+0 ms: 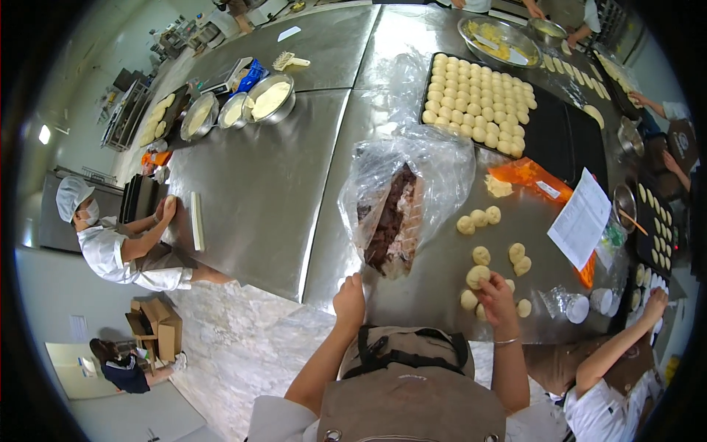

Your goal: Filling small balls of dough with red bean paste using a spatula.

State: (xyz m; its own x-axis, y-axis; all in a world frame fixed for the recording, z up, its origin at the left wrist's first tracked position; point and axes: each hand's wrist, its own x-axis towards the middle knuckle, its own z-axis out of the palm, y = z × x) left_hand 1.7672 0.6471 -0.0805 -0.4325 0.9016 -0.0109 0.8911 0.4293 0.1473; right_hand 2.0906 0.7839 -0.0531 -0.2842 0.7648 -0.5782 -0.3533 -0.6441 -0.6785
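My right hand (pixel 498 300) pinches a pale, flattened dough ball (pixel 478 277) above the steel table. Several loose dough balls (pixel 522 265) lie around it, some touching in pairs, and a short row of dough balls (pixel 479 218) sits farther off. By the table's near edge my left hand (pixel 349 300) is closed, fingers curled; whatever may be in it is hidden. Just beyond that hand, a clear plastic bag (pixel 442 166) lies open around a dark reddish-brown filling (pixel 392 221).
A black tray (pixel 567 132) carries rows of dough balls. An orange bag (pixel 532 180) and a paper sheet (pixel 580 217) lie to the right, near white cups (pixel 577 308). Metal bowls (pixel 272 99) stand far left. Co-workers stand left, with a rolling pin (pixel 197 221) nearby, and right.
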